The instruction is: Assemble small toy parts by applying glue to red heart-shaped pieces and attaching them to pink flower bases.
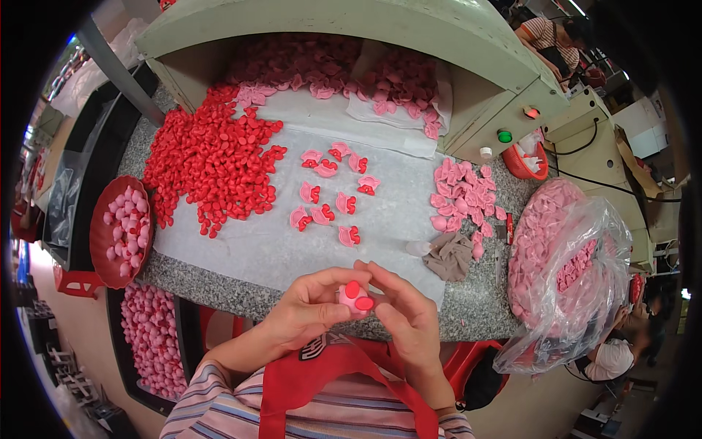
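In front of my chest, at the near table edge, a small rounded pink plastic piece with two red oval parts (pixel 352 290) is held between both hands. My left hand (pixel 311 300) pinches it with thumb and forefinger. My right hand (pixel 408 311) is closed around its other side, thumb beside the lower red oval. Beyond the hands, several pink pieces with red bow-shaped parts (pixel 347 203) lie spaced out on white paper (pixel 252 249). A large heap of small red parts (pixel 212 161) is to their left, and loose pink pieces (pixel 462 194) to their right.
Over the far side arches a pale green machine hood (pixel 351 25), with pink pieces beneath. A red bowl of pink balls (pixel 93 227) stands left. At right are a grey cloth (pixel 450 256), a small red basket (pixel 521 164) and a plastic bag (pixel 578 314) over pink pieces.
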`<action>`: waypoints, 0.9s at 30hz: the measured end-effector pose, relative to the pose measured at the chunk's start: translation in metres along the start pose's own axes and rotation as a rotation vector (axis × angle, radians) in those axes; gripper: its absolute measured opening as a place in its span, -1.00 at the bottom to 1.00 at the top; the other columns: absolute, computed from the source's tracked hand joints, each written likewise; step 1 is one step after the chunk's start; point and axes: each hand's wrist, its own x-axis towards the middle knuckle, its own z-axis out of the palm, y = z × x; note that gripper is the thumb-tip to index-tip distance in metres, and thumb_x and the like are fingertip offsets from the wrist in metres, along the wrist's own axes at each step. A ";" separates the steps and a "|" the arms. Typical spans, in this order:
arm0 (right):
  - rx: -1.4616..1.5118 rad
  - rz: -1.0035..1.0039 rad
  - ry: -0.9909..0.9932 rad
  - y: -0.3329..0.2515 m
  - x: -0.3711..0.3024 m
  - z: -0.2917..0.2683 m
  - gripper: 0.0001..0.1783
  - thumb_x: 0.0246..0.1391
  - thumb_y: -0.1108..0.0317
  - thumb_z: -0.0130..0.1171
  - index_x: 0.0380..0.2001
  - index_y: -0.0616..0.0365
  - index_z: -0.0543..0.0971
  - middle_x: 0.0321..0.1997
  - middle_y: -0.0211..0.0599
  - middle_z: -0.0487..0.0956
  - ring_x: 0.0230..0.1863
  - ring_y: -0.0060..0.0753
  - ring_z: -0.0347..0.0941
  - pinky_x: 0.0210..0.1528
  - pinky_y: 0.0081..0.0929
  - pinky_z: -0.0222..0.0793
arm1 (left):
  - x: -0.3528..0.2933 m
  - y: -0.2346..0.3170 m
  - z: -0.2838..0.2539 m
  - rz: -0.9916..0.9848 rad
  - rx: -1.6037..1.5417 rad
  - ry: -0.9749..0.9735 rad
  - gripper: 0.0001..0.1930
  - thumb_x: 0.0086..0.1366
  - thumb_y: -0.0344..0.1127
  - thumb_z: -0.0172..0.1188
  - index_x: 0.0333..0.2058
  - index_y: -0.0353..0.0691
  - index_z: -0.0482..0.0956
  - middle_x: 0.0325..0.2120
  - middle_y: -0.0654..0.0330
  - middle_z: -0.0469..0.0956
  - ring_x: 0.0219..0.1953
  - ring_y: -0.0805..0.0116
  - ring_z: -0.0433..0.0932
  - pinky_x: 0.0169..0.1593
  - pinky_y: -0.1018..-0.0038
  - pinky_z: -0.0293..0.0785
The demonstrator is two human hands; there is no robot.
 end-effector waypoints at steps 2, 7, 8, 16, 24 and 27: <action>-0.001 0.017 0.019 -0.002 0.001 0.003 -0.48 -0.01 0.61 -0.09 0.10 0.33 0.21 0.13 -0.08 0.28 0.12 -0.32 0.24 0.14 -0.39 0.16 | -0.002 -0.003 -0.004 0.004 0.008 0.000 -0.55 0.09 -0.46 0.16 -0.02 -0.33 0.32 -0.18 0.03 0.45 -0.12 0.27 0.45 -0.01 0.39 0.37; 0.053 0.331 -0.114 -0.011 0.006 -0.011 -0.44 -0.03 0.55 -0.05 0.12 0.29 0.19 0.11 -0.06 0.30 0.11 -0.30 0.25 0.11 -0.40 0.17 | 0.004 0.000 -0.011 -0.167 -0.050 -0.194 -0.56 0.08 -0.47 0.17 -0.03 -0.38 0.34 -0.16 0.02 0.44 -0.06 0.24 0.43 0.01 0.36 0.37; 0.006 0.433 -0.133 -0.017 0.007 -0.009 -0.42 -0.03 0.55 -0.04 0.14 0.25 0.18 0.09 -0.10 0.32 0.08 -0.34 0.27 0.07 -0.44 0.19 | 0.002 0.001 -0.016 -0.164 -0.060 -0.180 -0.56 0.08 -0.47 0.17 -0.03 -0.38 0.34 -0.16 0.02 0.44 -0.06 0.24 0.43 0.01 0.36 0.37; -0.046 0.592 -0.224 -0.007 -0.002 -0.008 -0.37 -0.01 0.53 -0.02 0.18 0.15 0.13 -0.05 -0.26 0.40 -0.11 -0.53 0.34 -0.11 -0.62 0.27 | -0.014 -0.016 -0.033 -0.384 -0.135 -0.104 -0.63 0.17 -0.45 0.07 -0.04 -0.42 0.35 -0.12 0.03 0.43 -0.10 0.25 0.46 -0.04 0.39 0.42; -0.303 0.554 -0.438 0.012 -0.019 -0.011 -0.39 0.10 0.45 -0.21 0.23 0.17 -0.03 0.10 -0.15 0.28 0.09 -0.36 0.23 0.11 -0.48 0.11 | -0.020 -0.023 -0.046 -0.514 -0.076 -0.093 -0.66 0.14 -0.50 0.10 -0.07 -0.42 0.39 -0.21 0.06 0.49 -0.19 0.30 0.51 -0.07 0.45 0.44; -0.331 0.416 -0.458 0.037 -0.035 -0.012 -0.38 0.10 0.42 -0.25 0.23 0.23 -0.08 0.22 -0.09 0.13 0.24 -0.27 0.04 0.21 -0.42 -0.04 | -0.025 -0.033 -0.053 -0.598 -0.086 -0.057 -0.66 0.13 -0.51 0.11 -0.08 -0.42 0.40 -0.21 0.07 0.49 -0.20 0.32 0.51 -0.07 0.47 0.44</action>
